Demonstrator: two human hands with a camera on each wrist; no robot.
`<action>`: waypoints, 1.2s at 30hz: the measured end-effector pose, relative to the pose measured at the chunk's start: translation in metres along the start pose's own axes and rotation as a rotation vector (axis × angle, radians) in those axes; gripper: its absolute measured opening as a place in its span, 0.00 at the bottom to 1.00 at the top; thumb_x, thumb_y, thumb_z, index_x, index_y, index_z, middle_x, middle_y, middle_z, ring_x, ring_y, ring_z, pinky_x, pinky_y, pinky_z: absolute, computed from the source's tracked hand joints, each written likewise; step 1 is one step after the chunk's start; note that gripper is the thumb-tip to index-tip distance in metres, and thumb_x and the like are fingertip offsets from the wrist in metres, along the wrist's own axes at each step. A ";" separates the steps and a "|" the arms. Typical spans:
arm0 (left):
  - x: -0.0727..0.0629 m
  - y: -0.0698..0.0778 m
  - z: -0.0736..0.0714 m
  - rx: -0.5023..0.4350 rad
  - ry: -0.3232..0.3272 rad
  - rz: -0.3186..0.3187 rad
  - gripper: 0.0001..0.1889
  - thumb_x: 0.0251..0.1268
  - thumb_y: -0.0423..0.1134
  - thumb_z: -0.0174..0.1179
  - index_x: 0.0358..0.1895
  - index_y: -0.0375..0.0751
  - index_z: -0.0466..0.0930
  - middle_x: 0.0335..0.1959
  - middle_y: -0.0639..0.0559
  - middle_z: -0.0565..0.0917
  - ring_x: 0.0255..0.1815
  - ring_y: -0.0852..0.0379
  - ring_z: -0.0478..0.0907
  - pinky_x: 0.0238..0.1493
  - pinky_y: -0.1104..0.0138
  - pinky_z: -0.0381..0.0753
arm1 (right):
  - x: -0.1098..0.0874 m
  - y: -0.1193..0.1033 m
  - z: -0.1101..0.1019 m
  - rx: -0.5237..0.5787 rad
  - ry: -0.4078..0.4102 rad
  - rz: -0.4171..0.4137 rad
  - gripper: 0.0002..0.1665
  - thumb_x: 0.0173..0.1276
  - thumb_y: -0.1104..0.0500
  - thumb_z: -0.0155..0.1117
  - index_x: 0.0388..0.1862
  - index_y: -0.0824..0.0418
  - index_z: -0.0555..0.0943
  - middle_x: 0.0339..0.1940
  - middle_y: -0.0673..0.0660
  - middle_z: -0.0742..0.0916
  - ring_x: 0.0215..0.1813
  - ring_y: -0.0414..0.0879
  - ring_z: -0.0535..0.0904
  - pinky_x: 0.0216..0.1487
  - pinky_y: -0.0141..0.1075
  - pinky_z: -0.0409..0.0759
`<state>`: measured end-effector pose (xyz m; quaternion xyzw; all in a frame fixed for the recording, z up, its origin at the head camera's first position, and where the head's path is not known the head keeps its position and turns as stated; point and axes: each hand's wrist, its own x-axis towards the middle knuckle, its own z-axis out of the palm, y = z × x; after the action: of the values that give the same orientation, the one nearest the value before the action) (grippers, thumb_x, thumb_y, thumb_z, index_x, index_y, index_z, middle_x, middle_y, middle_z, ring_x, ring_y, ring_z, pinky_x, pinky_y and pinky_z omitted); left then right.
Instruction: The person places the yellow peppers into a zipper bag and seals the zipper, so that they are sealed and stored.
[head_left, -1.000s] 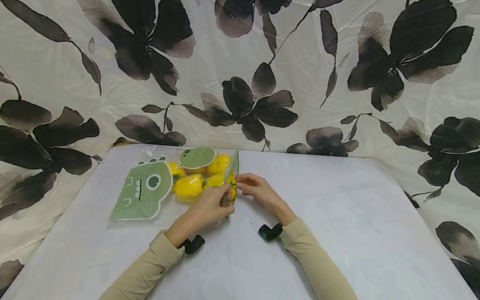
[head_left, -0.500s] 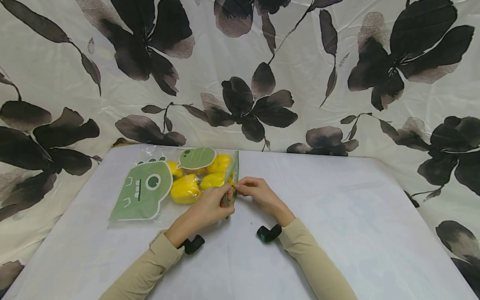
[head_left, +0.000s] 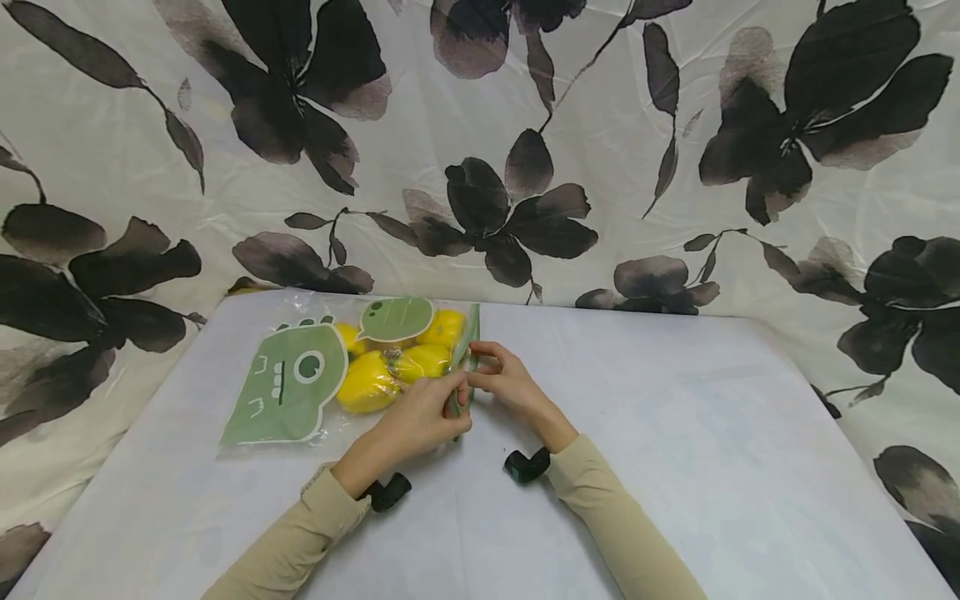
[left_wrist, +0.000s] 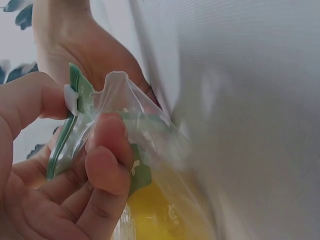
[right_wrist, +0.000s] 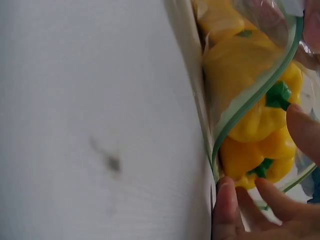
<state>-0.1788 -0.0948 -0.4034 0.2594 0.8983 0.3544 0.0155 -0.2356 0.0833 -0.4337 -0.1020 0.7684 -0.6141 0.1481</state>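
Note:
A clear zip bag (head_left: 288,392) with a green cartoon print lies at the table's left half, holding several yellow bell peppers (head_left: 367,383). My left hand (head_left: 420,417) pinches the bag's mouth; in the left wrist view its fingers curl round the green-edged film beside a white slider (left_wrist: 71,100). At the same mouth is my right hand (head_left: 517,387), fingers parted. In the right wrist view, one fingertip of it is close to a pepper's green stem (right_wrist: 278,95), while other fingertips (right_wrist: 226,195) are by the green zip strip (right_wrist: 265,85). Whether they touch the peppers, I cannot tell.
The white-covered table (head_left: 675,467) extends to the right of the bag. A floral cloth (head_left: 480,108) hangs behind its far edge. Black wrist cameras (head_left: 390,492) sit below both hands.
My right fingertips, together at a pepper's stem at the bag's mouth, have parted. The front peppers have shifted left, deeper into the bag. My left hand keeps its pinch.

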 end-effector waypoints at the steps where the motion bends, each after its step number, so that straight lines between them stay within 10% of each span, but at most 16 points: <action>1: 0.000 0.000 0.000 -0.002 -0.001 0.002 0.11 0.53 0.32 0.64 0.33 0.47 0.70 0.17 0.59 0.72 0.17 0.64 0.68 0.20 0.70 0.68 | 0.001 0.000 -0.001 -0.002 -0.013 -0.007 0.34 0.66 0.61 0.64 0.71 0.63 0.69 0.68 0.63 0.74 0.55 0.52 0.76 0.52 0.40 0.72; 8: 0.000 -0.002 0.000 -0.015 0.006 0.003 0.11 0.53 0.32 0.64 0.33 0.47 0.70 0.17 0.59 0.72 0.17 0.64 0.68 0.19 0.71 0.67 | 0.006 0.001 -0.004 -0.046 -0.178 -0.090 0.27 0.71 0.62 0.58 0.69 0.61 0.71 0.72 0.59 0.71 0.66 0.57 0.71 0.66 0.51 0.67; 21: 0.000 -0.003 0.000 -0.031 -0.005 -0.027 0.11 0.53 0.32 0.64 0.34 0.46 0.71 0.18 0.58 0.73 0.18 0.63 0.69 0.20 0.70 0.68 | 0.015 -0.002 -0.003 0.048 -0.158 -0.031 0.49 0.62 0.65 0.65 0.80 0.55 0.54 0.79 0.58 0.61 0.70 0.57 0.66 0.71 0.54 0.59; 36: 0.001 -0.006 -0.001 -0.062 0.003 0.008 0.10 0.53 0.30 0.63 0.34 0.43 0.71 0.18 0.58 0.73 0.18 0.63 0.68 0.19 0.71 0.70 | 0.021 -0.001 -0.004 0.009 -0.188 -0.058 0.42 0.60 0.65 0.64 0.75 0.58 0.64 0.72 0.60 0.70 0.69 0.58 0.66 0.68 0.51 0.63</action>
<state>-0.1826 -0.0984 -0.4063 0.2619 0.8858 0.3825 0.0211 -0.2564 0.0798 -0.4343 -0.1805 0.7452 -0.6093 0.2021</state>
